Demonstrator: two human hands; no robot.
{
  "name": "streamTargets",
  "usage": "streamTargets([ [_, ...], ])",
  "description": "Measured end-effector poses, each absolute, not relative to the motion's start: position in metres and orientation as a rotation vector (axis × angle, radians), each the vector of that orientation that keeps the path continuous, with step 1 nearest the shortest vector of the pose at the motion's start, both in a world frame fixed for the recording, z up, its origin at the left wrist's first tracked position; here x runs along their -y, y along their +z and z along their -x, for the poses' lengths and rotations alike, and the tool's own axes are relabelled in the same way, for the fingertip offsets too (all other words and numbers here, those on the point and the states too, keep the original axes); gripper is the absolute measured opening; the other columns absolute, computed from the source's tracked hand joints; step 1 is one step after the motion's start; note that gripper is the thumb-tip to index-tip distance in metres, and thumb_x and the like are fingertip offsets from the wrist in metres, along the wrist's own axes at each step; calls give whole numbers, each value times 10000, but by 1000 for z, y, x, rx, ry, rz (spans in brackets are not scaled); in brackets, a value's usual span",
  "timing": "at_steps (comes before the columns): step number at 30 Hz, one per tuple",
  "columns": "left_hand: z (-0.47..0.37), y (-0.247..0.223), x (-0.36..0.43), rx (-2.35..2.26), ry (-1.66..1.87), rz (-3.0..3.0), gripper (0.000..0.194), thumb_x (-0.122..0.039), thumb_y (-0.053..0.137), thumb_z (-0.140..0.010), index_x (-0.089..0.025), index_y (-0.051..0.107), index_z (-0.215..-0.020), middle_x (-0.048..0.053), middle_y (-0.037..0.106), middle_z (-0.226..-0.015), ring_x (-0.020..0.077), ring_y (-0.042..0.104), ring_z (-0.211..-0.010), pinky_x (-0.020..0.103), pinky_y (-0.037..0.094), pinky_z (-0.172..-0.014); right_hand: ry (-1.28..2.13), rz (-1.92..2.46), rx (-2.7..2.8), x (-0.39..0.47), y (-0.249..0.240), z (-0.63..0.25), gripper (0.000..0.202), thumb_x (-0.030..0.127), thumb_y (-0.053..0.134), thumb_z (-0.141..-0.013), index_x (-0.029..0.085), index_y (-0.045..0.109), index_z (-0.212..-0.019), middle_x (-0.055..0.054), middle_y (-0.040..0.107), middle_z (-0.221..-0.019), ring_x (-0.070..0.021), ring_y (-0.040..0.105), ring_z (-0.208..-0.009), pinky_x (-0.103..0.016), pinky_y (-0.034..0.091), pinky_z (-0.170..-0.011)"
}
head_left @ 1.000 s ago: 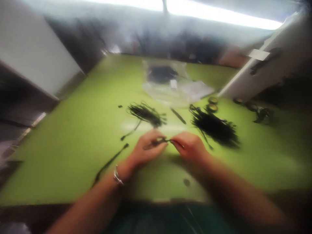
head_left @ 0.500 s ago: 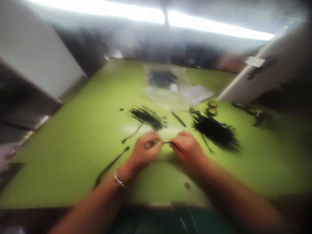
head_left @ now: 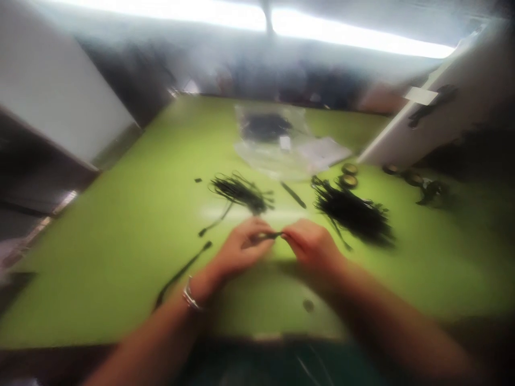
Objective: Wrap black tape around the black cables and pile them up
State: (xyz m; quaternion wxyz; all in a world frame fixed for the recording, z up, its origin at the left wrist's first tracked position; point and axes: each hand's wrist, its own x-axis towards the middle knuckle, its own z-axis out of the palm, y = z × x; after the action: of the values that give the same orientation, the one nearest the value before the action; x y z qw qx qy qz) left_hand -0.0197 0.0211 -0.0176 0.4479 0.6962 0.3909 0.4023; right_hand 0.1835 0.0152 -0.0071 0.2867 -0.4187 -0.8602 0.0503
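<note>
Over the green table [head_left: 249, 300], my left hand [head_left: 245, 244] and my right hand [head_left: 308, 240] are close together, fingertips almost meeting. Between them runs a thin black cable [head_left: 272, 236]; both hands pinch it, and most of it is hidden in the fingers. Just beyond my left hand lies a bundle of black cables [head_left: 239, 192] with small ends. A larger pile of black cables [head_left: 354, 214] is to the right of my right hand. A single black cable [head_left: 181, 274] lies beside my left forearm. Blur hides the finer detail.
Farther back lies a clear plastic bag [head_left: 269, 139] with dark contents, beside a pale sheet [head_left: 325, 154]. A dark slim tool [head_left: 293, 195] sits between the cable piles. Tape rolls [head_left: 348, 175] stand near the white panel [head_left: 406, 128] at right.
My left hand has opened its grip slightly and shifted, showing more of the black cable between the hands. My right hand stays nearly in place. The view has moved a little.
</note>
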Motion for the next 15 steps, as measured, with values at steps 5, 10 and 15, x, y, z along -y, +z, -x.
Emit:
streamTargets([
  [5,26,-12,-19,-932,763,-1320,162,-251,645,-797,-150,622,-922,-2,543,-686,90,467,-563,210,359,-509,-224,1017,2338,-12,-4,-180,192,155,493,-930,170,642,-810,-18,576,-607,-149,457,-623,-272,353,-586],
  [10,22,-5,-13,-818,775,-1065,286,-393,676,-802,-134,585,-881,-66,377,-539,55,316,-484,195,213,-470,-281,881,2327,-15,0,-182,139,102,517,-909,143,645,-873,-29,628,-647,-156,505,-654,-291,410,-660],
  [15,19,-5,-14,-936,861,-1138,256,-386,647,-828,-141,585,-787,-44,426,-559,68,364,-496,200,260,-471,-51,905,2291,-17,-4,-180,130,168,531,-916,168,635,-838,-26,637,-665,-158,507,-660,-301,433,-714],
])
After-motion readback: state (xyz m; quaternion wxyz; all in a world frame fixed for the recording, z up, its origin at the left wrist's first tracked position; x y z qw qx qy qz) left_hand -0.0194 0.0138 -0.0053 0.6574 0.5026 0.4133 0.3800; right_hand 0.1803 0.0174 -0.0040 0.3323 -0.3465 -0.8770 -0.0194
